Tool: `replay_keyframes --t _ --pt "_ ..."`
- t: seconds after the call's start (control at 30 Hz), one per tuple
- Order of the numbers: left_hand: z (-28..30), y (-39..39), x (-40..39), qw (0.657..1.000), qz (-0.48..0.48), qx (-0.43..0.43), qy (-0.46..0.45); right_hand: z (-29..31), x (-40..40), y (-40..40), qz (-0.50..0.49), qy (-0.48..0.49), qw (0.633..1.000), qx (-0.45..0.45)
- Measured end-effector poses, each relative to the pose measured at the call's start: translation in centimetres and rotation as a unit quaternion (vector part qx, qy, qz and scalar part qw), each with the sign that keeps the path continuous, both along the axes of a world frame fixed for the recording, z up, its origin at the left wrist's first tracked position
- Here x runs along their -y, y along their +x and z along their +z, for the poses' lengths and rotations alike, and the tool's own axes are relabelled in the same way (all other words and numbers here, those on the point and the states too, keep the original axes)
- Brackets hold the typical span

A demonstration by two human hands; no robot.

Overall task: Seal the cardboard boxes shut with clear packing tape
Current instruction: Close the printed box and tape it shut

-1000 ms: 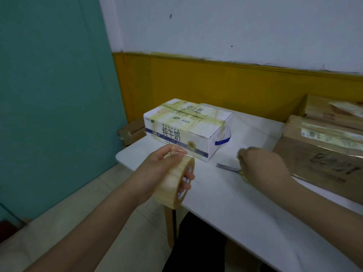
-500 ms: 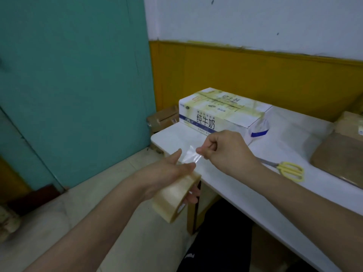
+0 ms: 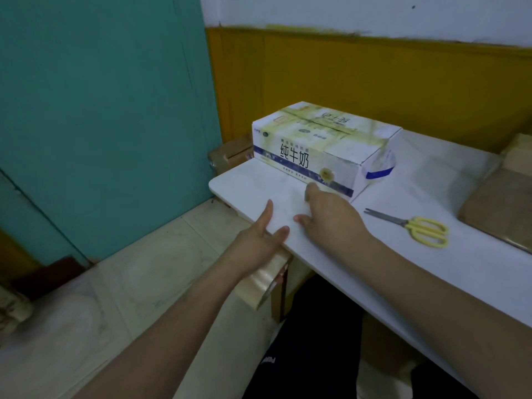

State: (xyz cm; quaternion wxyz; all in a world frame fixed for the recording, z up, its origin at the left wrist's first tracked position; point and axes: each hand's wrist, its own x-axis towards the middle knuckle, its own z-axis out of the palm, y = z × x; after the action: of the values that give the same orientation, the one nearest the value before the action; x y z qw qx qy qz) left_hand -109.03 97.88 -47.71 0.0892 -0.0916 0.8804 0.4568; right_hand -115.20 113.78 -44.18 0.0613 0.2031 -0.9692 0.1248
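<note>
On the white table (image 3: 475, 272), the milk box (image 3: 319, 145) sits at the far left corner. Your left hand (image 3: 259, 240) grips the tape roll (image 3: 263, 279) under the near edge, thumb and forefinger spread. Your right hand (image 3: 331, 217) rests before the box, fingers curled; whether they pinch tape, you cannot tell.

dim, even indoor light | soft shadows | slight motion blur | wide-angle edge distortion

mostly hidden under the left hand (image 3: 259, 237): tape roll (image 3: 260, 283), only its lower rim showing. blurred at the right hand (image 3: 328, 218): fingertips, any pulled tape too clear to make out. cut off by the right edge: brown box (image 3: 501, 208). half hidden behind the table (image 3: 431, 272): carton on the floor (image 3: 230, 152).
</note>
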Motion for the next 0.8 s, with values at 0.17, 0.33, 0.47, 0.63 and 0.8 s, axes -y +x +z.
replay_keyframes --t 0.17,0.33,0.47,0.63,0.8 --pt "-0.1 -1.9 -1.2 0.993 0.008 -0.023 -0.119 -0.2 -2.2 -0.7 -0.094 0.079 0.992 -0.035" --pt "1.8 -2.6 -0.3 0.948 0.006 0.016 -0.317 -0.4 -1.9 0.4 -0.023 0.037 0.983 -0.176" --pt "6.8 -3.2 -0.2 0.897 0.037 -0.070 -0.436 2.2 -5.0 -2.6 -0.023 -0.067 0.933 -0.352" --pt "10.8 -9.1 -1.7 0.907 0.140 -0.347 -0.194 1.6 -7.6 -6.5 0.018 -0.012 0.985 -0.172" --pt "9.4 -16.7 0.0 0.907 0.110 -0.363 -0.183 1.6 -9.2 -7.3 0.047 -0.016 0.977 -0.208"
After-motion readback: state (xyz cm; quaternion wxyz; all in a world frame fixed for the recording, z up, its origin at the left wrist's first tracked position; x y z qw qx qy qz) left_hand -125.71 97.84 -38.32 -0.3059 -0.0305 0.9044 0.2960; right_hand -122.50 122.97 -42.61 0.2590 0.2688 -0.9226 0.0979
